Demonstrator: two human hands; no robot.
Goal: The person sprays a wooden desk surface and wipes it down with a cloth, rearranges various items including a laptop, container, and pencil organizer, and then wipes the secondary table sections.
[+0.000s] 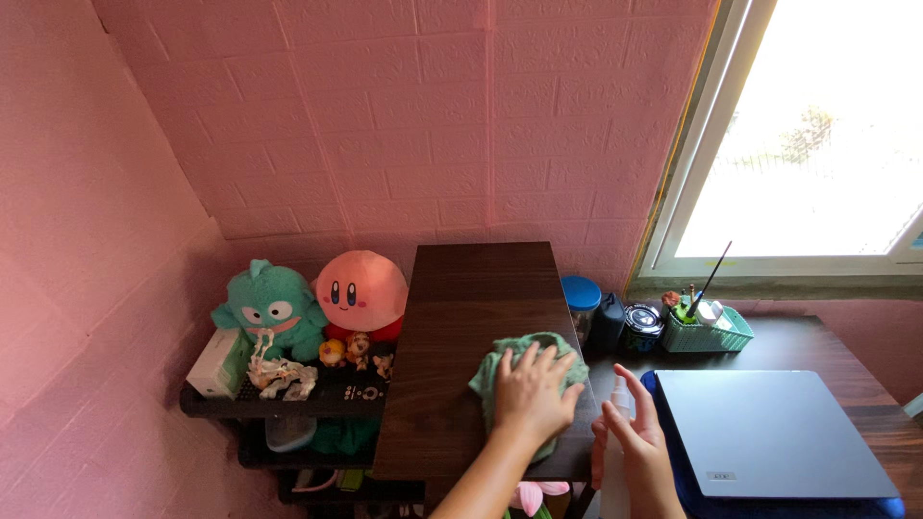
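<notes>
My left hand (534,389) lies flat, fingers spread, on a green cloth (500,358) spread over the near right part of a dark wooden tabletop (471,288). My right hand (639,447) is just to the right, at the tabletop's edge. It is wrapped around a small clear spray bottle (618,392) held upright, with the thumb raised beside the nozzle. The bottle's lower part is hidden by my fingers.
A closed grey laptop (779,432) lies on the desk at right. Behind it stand a blue-lidded jar (582,300), a dark jar (642,327) and a green basket (726,333) of pens below the window. A teal plush (272,306), pink round plush (361,288), white box (216,363) and small figures fill the black shelf at left.
</notes>
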